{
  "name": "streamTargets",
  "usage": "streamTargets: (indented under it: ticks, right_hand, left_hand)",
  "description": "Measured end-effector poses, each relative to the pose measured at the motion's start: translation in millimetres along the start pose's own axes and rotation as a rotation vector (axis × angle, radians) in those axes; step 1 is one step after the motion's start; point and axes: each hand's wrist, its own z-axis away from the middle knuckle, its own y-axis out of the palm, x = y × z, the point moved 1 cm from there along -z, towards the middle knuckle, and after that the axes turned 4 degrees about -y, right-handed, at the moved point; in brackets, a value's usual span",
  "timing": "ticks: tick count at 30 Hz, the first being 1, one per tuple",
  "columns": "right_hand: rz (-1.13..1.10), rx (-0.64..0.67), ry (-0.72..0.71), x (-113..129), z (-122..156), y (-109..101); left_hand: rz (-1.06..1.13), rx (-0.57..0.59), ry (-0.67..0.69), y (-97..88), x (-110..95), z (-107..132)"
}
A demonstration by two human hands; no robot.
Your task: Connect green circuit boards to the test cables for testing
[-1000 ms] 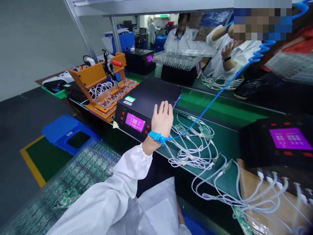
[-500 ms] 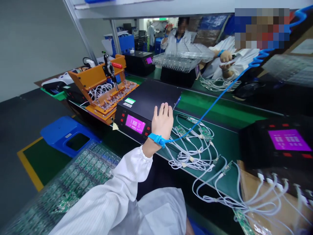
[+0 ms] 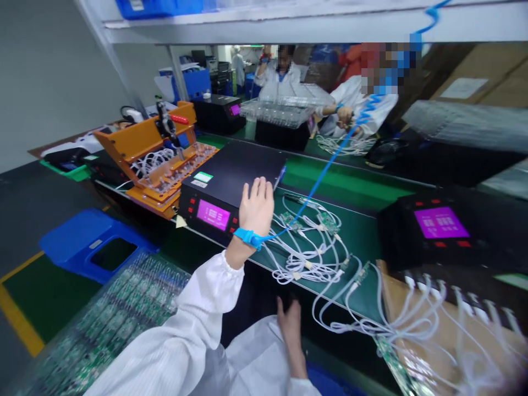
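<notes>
My left hand (image 3: 256, 209), wearing a blue wrist strap (image 3: 247, 237) with a coiled cord, lies palm down on the front right part of a black box (image 3: 243, 165). Its fingers are stretched out and it holds nothing. Purple light shows on the box's screen (image 3: 213, 214), beside red buttons. Low in front of the bench edge, above my lap, is my right hand (image 3: 291, 319), dim, with thumb and fingers apart and nothing visible in it. To the right of my left hand lie white cables (image 3: 305, 264) with small green circuit boards (image 3: 329, 222) attached.
An orange fixture (image 3: 144, 137) with a toggle clamp stands left of the box. Another black box (image 3: 445, 220) with plugged-in cables stands at right. Clear trays of circuit boards (image 3: 111, 319) and a blue stool (image 3: 93, 242) are lower left. Co-workers (image 3: 355, 99) sit across the bench.
My right hand has come into view above my lap. My left hand stays on the box. The view has shifted slightly to the right, and the screen's text has changed.
</notes>
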Motion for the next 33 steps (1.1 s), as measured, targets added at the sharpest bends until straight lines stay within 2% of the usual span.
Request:
streamTargets:
  ticks: [2, 3, 6, 9, 12, 16, 22, 26, 28, 31, 33]
  right_hand:
    - [0.009, -0.030, -0.052, 16.7, 2.6, 18.0]
    - [0.008, 0.012, -0.094, 25.9, 2.4, 26.9]
    - [0.015, 0.290, -0.176, 44.4, -3.8, 47.7]
    - [0.060, 0.415, -0.108, 46.1, -8.5, 51.3]
    - [0.119, 0.429, -0.089, 42.0, -9.3, 44.9]
    - [0.135, 0.454, -0.142, 37.2, -12.4, 42.2]
    - [0.122, 0.457, -0.171, 36.6, -11.3, 47.6]
    - [0.127, 0.434, -0.170, 35.3, -11.2, 47.6]
    - [0.116, 0.426, -0.180, 35.1, -10.4, 45.7]
    - [0.081, 0.411, -0.197, 36.4, -7.8, 41.3]
    - [0.047, 0.403, -0.212, 37.1, -7.8, 39.4]
  left_hand:
    - [0.037, -0.011, 0.016, -2.5, 0.0, 3.6]
    - [0.060, -0.034, 0.007, -3.0, 0.5, 4.8]
    - [0.167, -0.110, 0.031, 1.2, 3.4, 3.6]
    - [0.303, -0.157, 0.059, 9.5, 7.0, 0.6]
    - [0.391, -0.187, 0.081, 13.6, 9.2, 1.5]
    - [0.447, -0.208, 0.065, 13.3, 9.9, 2.6]
    - [0.389, -0.150, 0.071, 14.0, 11.2, 2.4]
    - [0.331, -0.174, 0.078, 18.2, 11.6, 0.7]
    - [0.293, -0.150, 0.041, 15.4, 9.6, 0.5]
    - [0.185, -0.053, -0.023, 4.8, 4.3, 0.6]
    - [0.107, 0.007, -0.019, -0.9, 0.9, -0.8]
